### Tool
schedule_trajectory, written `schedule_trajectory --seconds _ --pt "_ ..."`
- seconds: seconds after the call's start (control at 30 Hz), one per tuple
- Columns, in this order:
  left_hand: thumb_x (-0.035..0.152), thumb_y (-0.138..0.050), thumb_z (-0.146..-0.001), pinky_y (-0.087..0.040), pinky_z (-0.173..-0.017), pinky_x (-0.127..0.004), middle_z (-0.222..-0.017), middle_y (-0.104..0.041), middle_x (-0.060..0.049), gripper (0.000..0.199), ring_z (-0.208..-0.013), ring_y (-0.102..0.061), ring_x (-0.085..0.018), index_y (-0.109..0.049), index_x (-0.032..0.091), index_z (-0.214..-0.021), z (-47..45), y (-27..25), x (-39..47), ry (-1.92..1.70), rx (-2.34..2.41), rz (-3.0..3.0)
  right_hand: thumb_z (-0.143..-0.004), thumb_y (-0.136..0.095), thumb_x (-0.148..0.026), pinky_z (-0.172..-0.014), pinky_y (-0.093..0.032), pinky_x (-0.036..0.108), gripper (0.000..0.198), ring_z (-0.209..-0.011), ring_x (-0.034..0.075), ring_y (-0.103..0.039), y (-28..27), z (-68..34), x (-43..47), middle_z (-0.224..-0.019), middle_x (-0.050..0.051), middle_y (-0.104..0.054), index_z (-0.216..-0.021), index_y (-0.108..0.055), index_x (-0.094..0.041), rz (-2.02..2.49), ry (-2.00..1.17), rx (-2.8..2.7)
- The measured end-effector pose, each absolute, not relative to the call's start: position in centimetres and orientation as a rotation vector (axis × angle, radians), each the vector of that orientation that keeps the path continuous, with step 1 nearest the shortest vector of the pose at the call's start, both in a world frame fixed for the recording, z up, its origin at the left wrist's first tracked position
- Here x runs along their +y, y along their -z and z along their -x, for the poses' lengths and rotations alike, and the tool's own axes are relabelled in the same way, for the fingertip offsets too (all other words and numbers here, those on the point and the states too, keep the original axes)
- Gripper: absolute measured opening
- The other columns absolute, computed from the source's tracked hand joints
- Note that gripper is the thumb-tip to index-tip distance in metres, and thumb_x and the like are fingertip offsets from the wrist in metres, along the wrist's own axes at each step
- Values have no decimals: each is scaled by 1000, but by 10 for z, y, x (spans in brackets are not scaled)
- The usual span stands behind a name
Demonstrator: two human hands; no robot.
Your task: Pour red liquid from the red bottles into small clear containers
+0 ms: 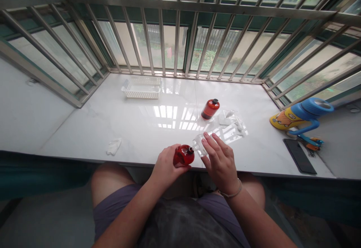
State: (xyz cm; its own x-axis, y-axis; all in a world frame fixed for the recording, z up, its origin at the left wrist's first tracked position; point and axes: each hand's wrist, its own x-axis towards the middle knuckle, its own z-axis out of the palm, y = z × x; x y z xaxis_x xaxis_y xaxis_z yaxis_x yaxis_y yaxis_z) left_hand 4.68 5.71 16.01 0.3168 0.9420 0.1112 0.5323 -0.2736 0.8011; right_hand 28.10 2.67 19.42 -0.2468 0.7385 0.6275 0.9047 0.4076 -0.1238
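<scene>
My left hand (pixel 167 165) is wrapped round a glossy red bottle (pixel 183 157) at the front edge of the counter. The neck of this bottle is uncapped and points toward the right. In my right hand (pixel 218 155) is a small clear bottle (pixel 199 144), tipped over so that its mouth meets or nearly meets the red bottle's neck. My right fingers partly cover the clear bottle, and whether liquid runs between the two cannot be made out. Beyond my hands, a second red bottle (pixel 210 108) with a black cap stands upright.
A white perforated basket (pixel 142 90) sits near the window bars. Crumpled white tissue (pixel 114 146) lies at left. Clear plastic pieces (pixel 225 118) lie right of the capped bottle. Farther right are a blue-and-yellow flask (pixel 299 114), a phone (pixel 299 155) and keys (pixel 311 142).
</scene>
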Motion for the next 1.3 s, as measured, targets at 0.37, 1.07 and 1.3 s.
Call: schedule_trajectory --seconds 0.37,1.07,1.3 --pt "31 -99 -73 -55 -105 -53 -131 -71 -7 75 -118 -67 -33 -60 30 -137 -47 -162 57 -785 1289 -1912 -100 -63 -9 -114 -45 50 75 -154 32 -48 -194 -280 26 -160 7 -57 -167 -36 -30 1398 327 -2061" --pt "32 -99 -73 -54 -106 -52 -131 -70 -8 75 -118 -66 -33 -60 30 -137 -46 -160 57 -788 1295 -1898 -100 -63 -8 -114 -46 51 75 -153 32 -49 -189 -278 27 -160 7 -57 -167 -36 -30 1409 314 -2054" --pt "32 -99 -72 -55 -105 -52 -130 -71 -9 76 -117 -68 -33 -61 30 -137 -46 -161 56 -791 1300 -1896 -98 -65 -10 -116 -48 54 76 -152 33 -50 -184 -276 27 -160 8 -57 -167 -36 -30 1408 223 -1992"
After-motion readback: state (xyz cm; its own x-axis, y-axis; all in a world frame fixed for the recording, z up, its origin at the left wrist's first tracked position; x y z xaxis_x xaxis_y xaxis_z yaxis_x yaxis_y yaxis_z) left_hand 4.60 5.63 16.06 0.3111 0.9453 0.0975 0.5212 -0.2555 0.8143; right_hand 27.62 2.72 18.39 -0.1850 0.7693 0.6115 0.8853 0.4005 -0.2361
